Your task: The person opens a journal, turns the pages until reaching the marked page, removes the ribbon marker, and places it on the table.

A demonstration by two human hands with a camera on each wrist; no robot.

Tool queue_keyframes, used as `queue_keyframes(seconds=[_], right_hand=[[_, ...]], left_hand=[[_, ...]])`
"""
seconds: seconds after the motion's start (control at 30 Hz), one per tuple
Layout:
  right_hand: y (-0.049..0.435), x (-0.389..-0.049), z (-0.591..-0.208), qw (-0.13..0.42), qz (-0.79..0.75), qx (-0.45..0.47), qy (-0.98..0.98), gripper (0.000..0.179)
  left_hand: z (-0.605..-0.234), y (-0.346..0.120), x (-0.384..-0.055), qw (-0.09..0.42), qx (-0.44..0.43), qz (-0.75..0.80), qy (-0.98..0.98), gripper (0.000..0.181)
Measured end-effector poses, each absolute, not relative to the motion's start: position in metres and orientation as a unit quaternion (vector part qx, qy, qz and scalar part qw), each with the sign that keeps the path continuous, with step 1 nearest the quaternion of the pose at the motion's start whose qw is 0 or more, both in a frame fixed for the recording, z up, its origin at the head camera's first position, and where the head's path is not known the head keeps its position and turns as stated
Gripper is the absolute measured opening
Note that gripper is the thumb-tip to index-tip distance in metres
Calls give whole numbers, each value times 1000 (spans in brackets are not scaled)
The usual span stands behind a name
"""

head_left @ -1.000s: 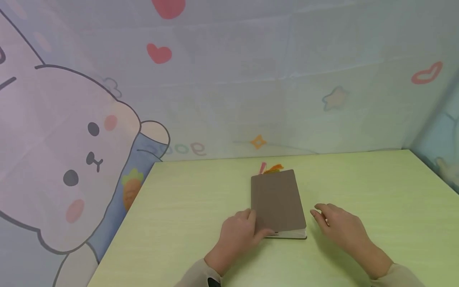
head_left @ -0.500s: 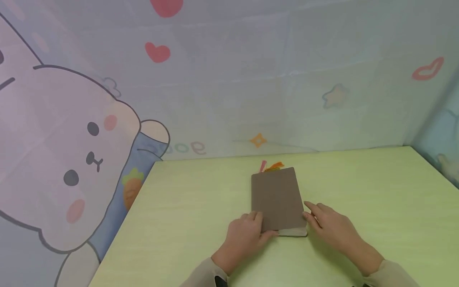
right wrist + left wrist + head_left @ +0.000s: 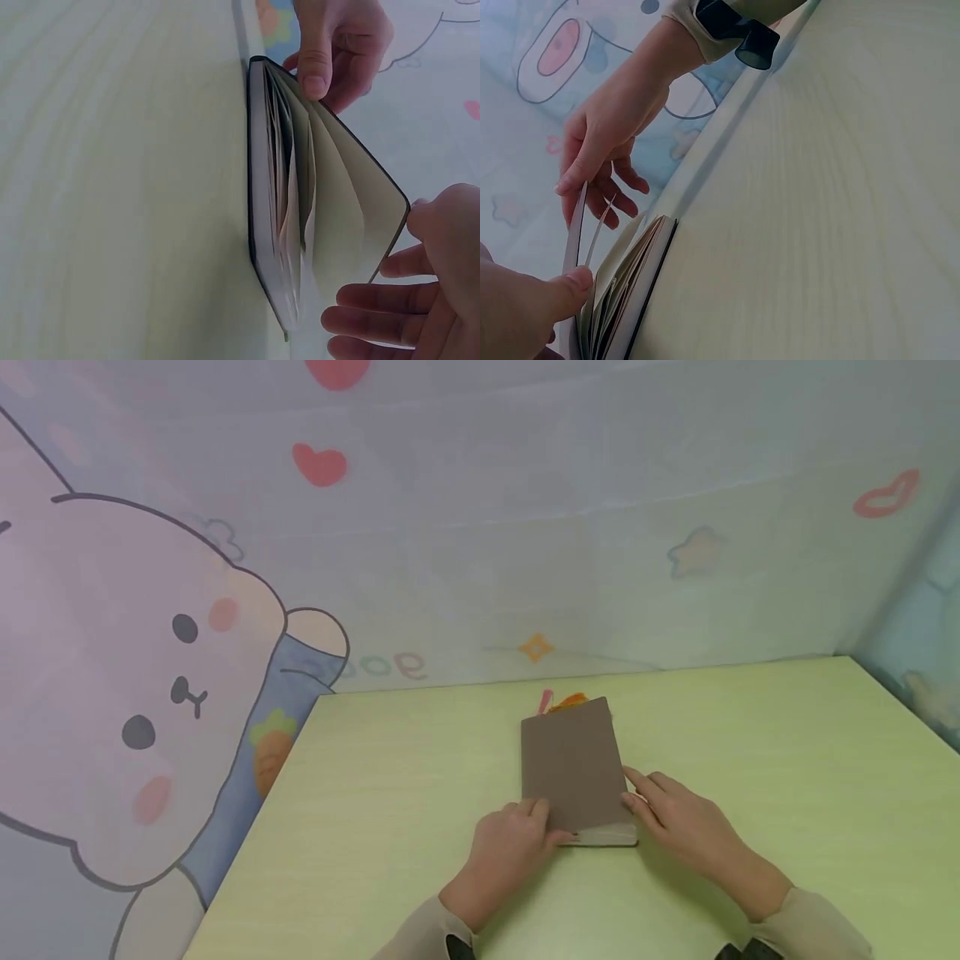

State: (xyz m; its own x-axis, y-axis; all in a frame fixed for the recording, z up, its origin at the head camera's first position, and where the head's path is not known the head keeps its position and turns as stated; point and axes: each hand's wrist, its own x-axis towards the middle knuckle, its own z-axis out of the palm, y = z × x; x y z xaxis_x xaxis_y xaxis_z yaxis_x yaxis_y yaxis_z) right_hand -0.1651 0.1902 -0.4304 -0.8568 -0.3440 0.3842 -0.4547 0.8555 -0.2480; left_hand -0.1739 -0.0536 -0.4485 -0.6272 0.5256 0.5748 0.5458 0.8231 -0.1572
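Observation:
A brown-covered notebook [image 3: 573, 764] rests on the table, its front cover partly lifted along the right side. Loosely fanned pages [image 3: 289, 187] show beneath the cover in the right wrist view. My left hand [image 3: 506, 843] grips the notebook's lower left, with its fingers over the cover and the thumb at the bottom edge. At the right edge, my right hand [image 3: 686, 827] pinches the raised cover between thumb and forefinger. Its other fingers [image 3: 375, 326] hang loosely spread below the cover edge in the right wrist view.
Pink and orange ribbon-like markers [image 3: 573, 700] stick out past the notebook's top. The pale green-yellow table [image 3: 405, 768] runs back to a cloth backdrop [image 3: 480, 568] printed with hearts and a rabbit. Dark straps circle both wrists.
My right hand has come left from beside the notebook to its right edge and taken hold of the cover. That side of the cover has risen. The left hand has shifted slightly right.

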Motion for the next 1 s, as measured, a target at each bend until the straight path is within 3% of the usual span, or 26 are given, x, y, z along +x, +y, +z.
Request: queue_keyframes(seconds=[0.2,0.53,1.0], right_hand=[[186,-167,-424,170,177,218,-945,43],[187,-168,-427,189,198,224,-936,43],[187,-168,-435,132,159,244,-947,49]], left_hand=[[-448,-57,-177,384,-302,-33,-872,48],[-443,-63,-174,360,-312,-42,-878,41],[-434,-75,-173,425,-333,-96,-837,63]])
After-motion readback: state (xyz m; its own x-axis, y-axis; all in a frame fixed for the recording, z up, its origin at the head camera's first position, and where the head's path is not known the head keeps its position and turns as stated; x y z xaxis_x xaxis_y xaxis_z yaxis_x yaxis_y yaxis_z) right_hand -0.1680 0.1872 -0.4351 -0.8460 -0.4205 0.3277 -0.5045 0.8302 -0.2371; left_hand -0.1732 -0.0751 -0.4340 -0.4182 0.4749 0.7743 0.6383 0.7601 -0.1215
